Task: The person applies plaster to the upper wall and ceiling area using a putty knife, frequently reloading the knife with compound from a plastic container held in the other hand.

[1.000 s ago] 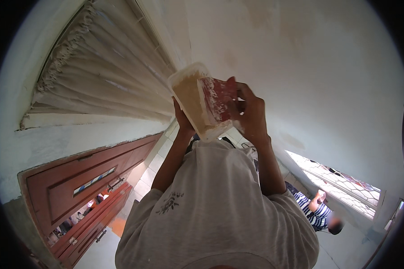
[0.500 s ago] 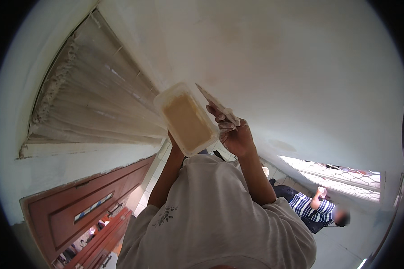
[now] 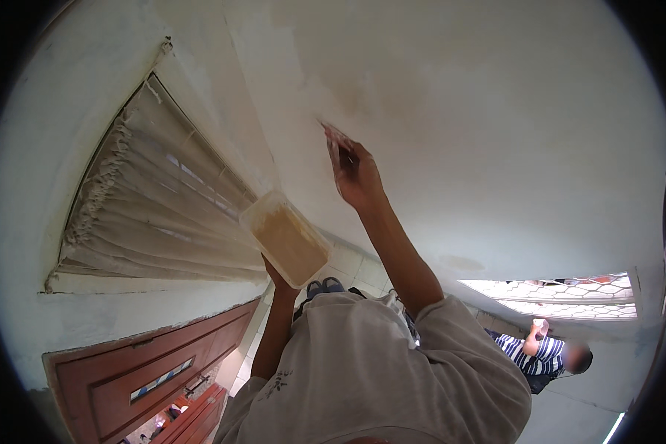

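"What does the left hand point(image 3: 280, 276) have?"

"It grasps a pale rectangular tub point(image 3: 262, 208) from below, some of its fingers hidden. The tub, with beige paste point(image 3: 292, 246) inside, is up in front of the body, near the curtain point(image 3: 148, 211)."

"And the right hand point(image 3: 357, 177)?"

"Raised higher than the tub, closed around a thin flat scraper point(image 3: 337, 133) seen nearly edge-on. The wall point(image 3: 466, 155) is close; I can't tell whether the blade touches it."

"Anyone else?"

"A person in a striped shirt point(image 3: 544, 355), lower right."
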A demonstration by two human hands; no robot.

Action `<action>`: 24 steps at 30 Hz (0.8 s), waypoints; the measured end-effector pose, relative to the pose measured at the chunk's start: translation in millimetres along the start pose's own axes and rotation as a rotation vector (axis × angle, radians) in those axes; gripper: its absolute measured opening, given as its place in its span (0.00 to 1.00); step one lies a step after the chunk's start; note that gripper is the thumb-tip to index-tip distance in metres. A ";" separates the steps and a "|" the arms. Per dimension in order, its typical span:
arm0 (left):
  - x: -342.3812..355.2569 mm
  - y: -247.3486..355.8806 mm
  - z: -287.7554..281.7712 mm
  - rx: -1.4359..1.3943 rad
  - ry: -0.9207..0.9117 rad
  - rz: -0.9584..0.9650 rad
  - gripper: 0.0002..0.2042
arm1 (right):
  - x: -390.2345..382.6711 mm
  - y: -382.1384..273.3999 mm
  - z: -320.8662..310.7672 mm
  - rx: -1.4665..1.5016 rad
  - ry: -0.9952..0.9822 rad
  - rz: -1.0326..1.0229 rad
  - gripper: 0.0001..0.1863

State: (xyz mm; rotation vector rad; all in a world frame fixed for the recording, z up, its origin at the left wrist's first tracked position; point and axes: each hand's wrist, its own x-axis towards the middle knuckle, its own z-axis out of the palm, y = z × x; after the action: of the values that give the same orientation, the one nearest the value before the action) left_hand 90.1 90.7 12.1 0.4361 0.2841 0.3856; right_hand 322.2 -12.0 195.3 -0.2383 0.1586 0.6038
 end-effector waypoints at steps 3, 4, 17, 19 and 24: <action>-0.5 1.6 9.5 -0.096 0.015 -0.029 0.29 | 34.1 -19.7 34.4 0.211 -0.060 -0.115 0.18; -0.8 2.0 11.9 -0.097 0.006 -0.027 0.29 | 31.4 -39.9 48.6 0.365 -0.126 -0.046 0.19; -1.1 21.0 14.1 -0.040 -0.006 0.052 0.29 | -22.9 -10.1 45.5 0.184 -0.221 0.051 0.17; -3.8 23.9 10.7 -0.062 0.034 0.036 0.29 | 12.6 2.7 25.6 0.262 -0.146 0.134 0.19; -6.7 26.6 3.3 -0.018 0.084 0.025 0.31 | 28.2 -46.0 46.1 0.557 -0.221 0.035 0.22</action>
State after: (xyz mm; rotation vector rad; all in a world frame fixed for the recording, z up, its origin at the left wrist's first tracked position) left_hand 77.2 108.9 28.4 0.4064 0.3572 0.4314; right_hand 375.3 -21.0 241.5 0.3701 0.1116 0.5934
